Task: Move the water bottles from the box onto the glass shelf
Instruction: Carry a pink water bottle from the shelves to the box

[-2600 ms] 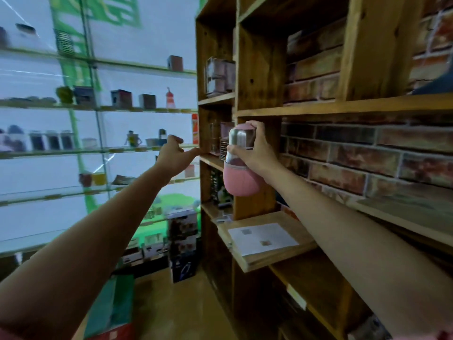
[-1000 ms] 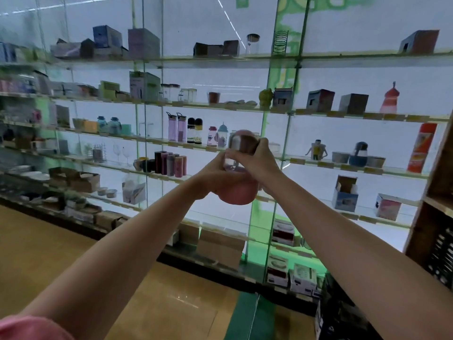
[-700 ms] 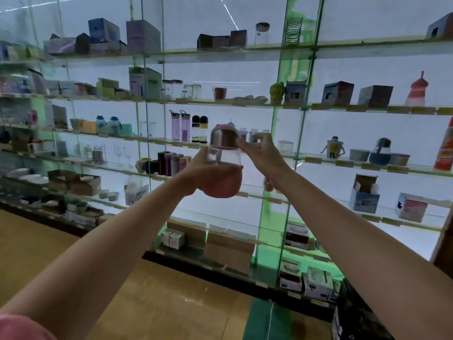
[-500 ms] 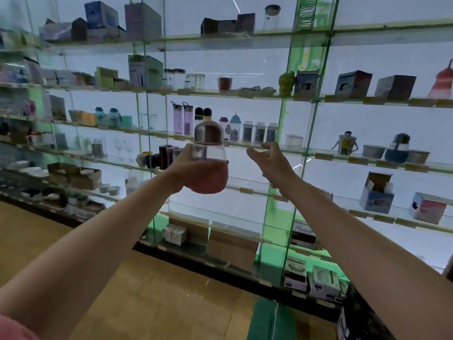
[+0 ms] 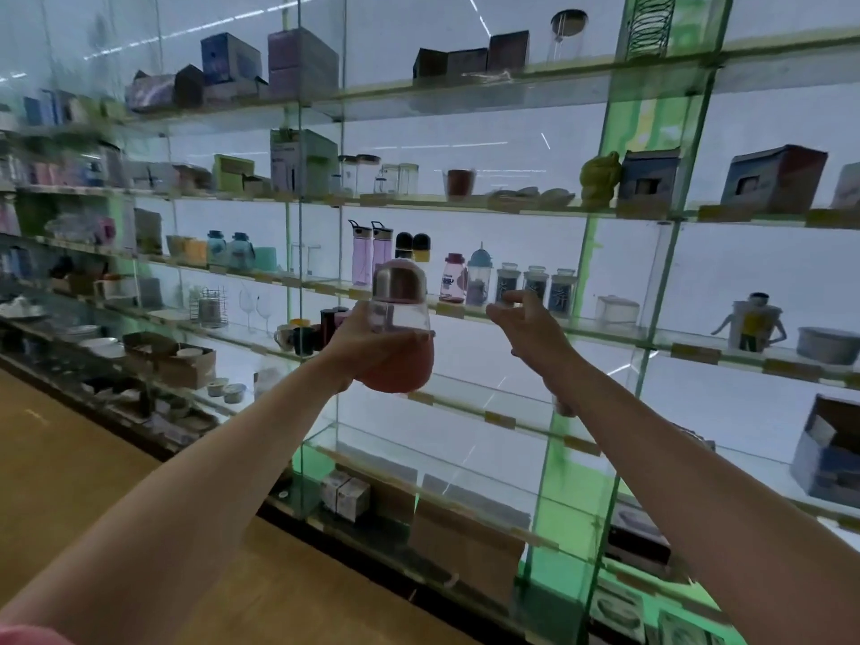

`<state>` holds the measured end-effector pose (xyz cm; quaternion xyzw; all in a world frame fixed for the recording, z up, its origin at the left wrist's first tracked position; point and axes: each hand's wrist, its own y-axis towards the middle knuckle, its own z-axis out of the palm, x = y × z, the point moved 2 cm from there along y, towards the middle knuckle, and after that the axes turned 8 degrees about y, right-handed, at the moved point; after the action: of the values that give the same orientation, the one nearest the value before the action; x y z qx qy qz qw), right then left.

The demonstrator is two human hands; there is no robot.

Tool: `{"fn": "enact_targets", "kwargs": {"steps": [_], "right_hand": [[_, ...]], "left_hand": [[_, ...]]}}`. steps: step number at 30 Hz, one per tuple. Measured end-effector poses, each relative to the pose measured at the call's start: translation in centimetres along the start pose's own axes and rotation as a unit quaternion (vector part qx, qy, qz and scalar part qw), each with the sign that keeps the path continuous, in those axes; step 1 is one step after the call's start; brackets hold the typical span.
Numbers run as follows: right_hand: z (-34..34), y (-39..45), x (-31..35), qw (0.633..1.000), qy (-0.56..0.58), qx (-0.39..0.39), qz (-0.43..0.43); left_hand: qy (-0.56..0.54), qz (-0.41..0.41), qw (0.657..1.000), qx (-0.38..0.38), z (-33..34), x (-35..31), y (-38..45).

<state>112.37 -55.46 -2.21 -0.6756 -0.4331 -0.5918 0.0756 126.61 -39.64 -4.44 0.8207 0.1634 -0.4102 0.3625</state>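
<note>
A pink water bottle (image 5: 399, 314) with a clear middle and a silver cap is held upright in my left hand (image 5: 372, 351), which wraps its rounded pink base. It hangs in front of the glass shelf (image 5: 605, 329) that carries several other bottles (image 5: 453, 277). My right hand (image 5: 530, 325) floats just right of the bottle, fingers apart, holding nothing. The box is out of view.
Backlit glass shelving fills the wall, with green glass uprights (image 5: 651, 235). Two tall purple bottles (image 5: 372, 251) and small jars (image 5: 535, 284) stand on the same shelf. Cartons (image 5: 465, 537) sit on the lowest shelf above the wooden floor (image 5: 70, 458).
The view turned from the wooden shelving to the glass wall. The bottle passed from my right hand to my left, and my right hand let go and drew off to the right.
</note>
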Motion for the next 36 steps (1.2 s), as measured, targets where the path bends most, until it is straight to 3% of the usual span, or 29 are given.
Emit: {"fn": "enact_targets", "kwargs": {"steps": [14,27,36], "right_hand": [[6.5,12.7,-5.1,0.999,-0.011,0.050,0.003],[17.0,26.7,-8.4,1.000,-0.019,-0.013,0.005],[16.6,33.6,-11.7,0.997,-0.041,-0.064,0.028]], "left_hand": [[0.003,-0.015,1.000,0.007,-2.0,8.6,11.3],[0.039,0.002,0.998,0.047,-9.3,18.4,24.9],[0.010,0.015,0.996,0.089,-6.2,23.2,33.9]]}}
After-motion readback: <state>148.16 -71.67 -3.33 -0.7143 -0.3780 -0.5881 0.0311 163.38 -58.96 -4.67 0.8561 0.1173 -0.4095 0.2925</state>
